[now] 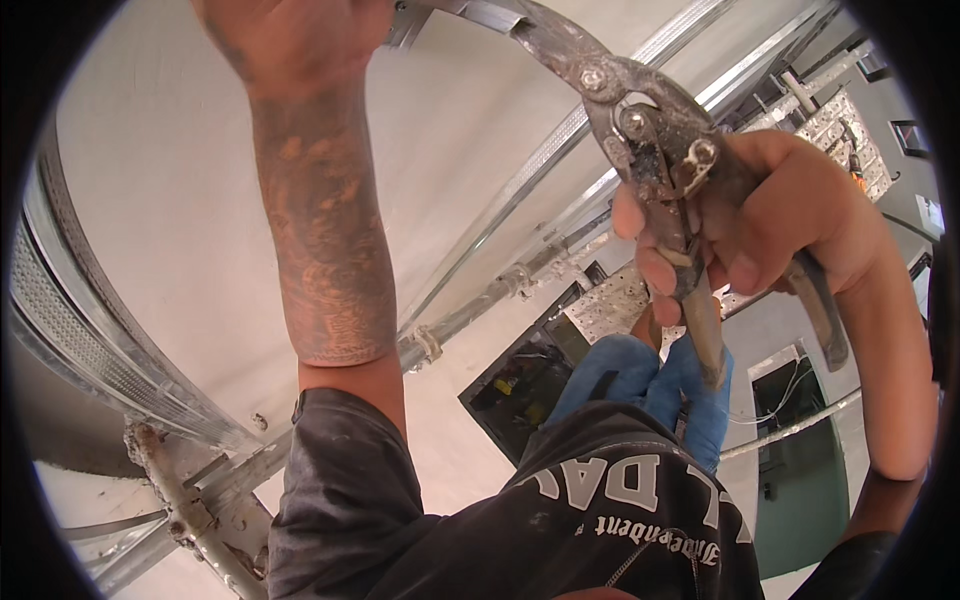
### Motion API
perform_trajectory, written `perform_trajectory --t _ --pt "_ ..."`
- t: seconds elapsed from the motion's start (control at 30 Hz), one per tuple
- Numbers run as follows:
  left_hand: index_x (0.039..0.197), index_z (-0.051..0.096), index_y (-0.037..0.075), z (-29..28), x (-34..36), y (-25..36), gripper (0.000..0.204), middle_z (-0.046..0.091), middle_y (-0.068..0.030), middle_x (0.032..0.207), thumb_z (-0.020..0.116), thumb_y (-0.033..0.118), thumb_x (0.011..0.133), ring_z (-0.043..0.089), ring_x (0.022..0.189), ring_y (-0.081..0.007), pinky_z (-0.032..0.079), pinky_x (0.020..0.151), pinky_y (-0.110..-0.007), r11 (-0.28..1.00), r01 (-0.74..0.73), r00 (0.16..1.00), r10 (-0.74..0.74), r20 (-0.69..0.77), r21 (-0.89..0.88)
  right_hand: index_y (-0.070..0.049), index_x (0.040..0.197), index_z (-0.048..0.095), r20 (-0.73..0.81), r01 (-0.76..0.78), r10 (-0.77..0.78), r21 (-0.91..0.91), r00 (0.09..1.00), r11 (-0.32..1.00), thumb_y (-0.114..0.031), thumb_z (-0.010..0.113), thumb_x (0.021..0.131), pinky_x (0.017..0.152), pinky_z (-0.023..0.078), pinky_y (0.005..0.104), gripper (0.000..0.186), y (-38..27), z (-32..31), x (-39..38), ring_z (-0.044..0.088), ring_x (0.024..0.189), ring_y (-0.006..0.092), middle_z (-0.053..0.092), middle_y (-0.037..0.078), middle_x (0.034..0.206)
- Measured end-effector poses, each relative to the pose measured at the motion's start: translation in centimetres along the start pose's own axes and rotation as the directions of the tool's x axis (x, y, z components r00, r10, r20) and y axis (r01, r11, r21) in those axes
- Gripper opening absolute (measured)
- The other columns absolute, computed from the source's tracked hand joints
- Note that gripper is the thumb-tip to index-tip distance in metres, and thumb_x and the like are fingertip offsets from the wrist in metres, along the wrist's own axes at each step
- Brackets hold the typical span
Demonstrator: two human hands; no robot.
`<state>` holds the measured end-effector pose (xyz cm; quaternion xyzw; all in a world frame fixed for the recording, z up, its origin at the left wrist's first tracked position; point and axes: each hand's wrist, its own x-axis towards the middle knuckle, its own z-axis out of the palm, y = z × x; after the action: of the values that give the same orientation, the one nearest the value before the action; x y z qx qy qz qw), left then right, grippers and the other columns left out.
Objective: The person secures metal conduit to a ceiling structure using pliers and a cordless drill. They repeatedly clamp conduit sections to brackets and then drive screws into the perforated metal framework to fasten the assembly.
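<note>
My right hand (800,205) is closed round the worn grips of a pair of metal snips (655,140), raised at the upper right. Several pivot bolts show on the dirty grey body of the tool. Its jaws point up and left, meeting a thin metal profile (485,14) at the upper edge. My left hand (310,35) reaches up beside that profile. The upper edge cuts off its fingers, so its grip is hidden. Whether the jaws have bitten into the metal cannot be made out.
Long perforated metal profiles (545,150) run across the pale ceiling panel (160,170). A curved metal track (100,320) bends along the left. Plaster-spattered scaffold tubes (480,310) cross behind me, with a spattered platform (840,135) at the right. A dark green door (803,450) stands at lower right.
</note>
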<state>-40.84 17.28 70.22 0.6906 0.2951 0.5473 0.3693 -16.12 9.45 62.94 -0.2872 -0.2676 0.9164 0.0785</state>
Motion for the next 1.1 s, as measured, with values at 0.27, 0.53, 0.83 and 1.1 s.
perform_trajectory --t 0.27,0.53,0.83,1.1 --pt "0.133 0.054 -0.01 1.4 -0.1 2.0 0.045 0.044 0.0049 0.065 0.061 0.013 0.096 0.044 0.053 -0.0074 0.041 0.052 -0.024 0.987 -0.021 0.983 0.049 -0.179 0.158 0.008 0.116 0.066 -0.073 0.04 -0.041 -0.018 0.996 0.999 -0.002 0.062 0.051 0.08 0.06 0.0468 0.066 0.1 3.3 0.3 0.071 0.083 0.0338 0.069 0.021 0.092" --pt "0.134 0.053 -0.012 2.2 -0.4 1.5 0.046 0.044 0.0049 0.066 0.058 0.009 0.094 0.043 0.054 -0.007 0.038 0.051 -0.022 0.991 0.021 0.968 0.014 -0.25 0.134 0.004 0.126 0.063 -0.04 0.162 -0.158 0.131 0.987 0.978 -0.003 0.057 0.062 0.083 0.056 0.04 0.064 3.5 5.1 1.6 0.071 0.09 0.0293 0.07 0.016 0.1" --pt "0.13 0.055 -0.011 -0.4 0.4 -3.7 0.041 0.043 0.0044 0.067 0.058 0.008 0.093 0.043 0.055 -0.0072 0.038 0.053 -0.022 0.99 0.057 0.989 -0.037 -0.146 0.131 0.0 0.128 0.057 -0.082 0.285 -0.275 0.134 0.958 0.949 -0.005 0.056 0.074 0.089 0.052 0.0391 0.055 6.3 6.2 3.9 0.067 0.098 0.0243 0.066 0.012 0.103" --pt "0.13 0.054 -0.011 2.5 -0.8 2.2 0.04 0.044 0.0044 0.067 0.057 0.007 0.094 0.043 0.055 -0.0076 0.039 0.054 -0.023 0.984 -0.013 0.976 0.051 -0.21 0.179 -0.002 0.128 0.054 -0.056 0.423 -0.425 0.277 0.903 0.863 0.003 0.052 0.078 0.095 0.052 0.0417 0.05 8.4 10.4 8.5 0.062 0.104 0.0211 0.062 0.01 0.107"
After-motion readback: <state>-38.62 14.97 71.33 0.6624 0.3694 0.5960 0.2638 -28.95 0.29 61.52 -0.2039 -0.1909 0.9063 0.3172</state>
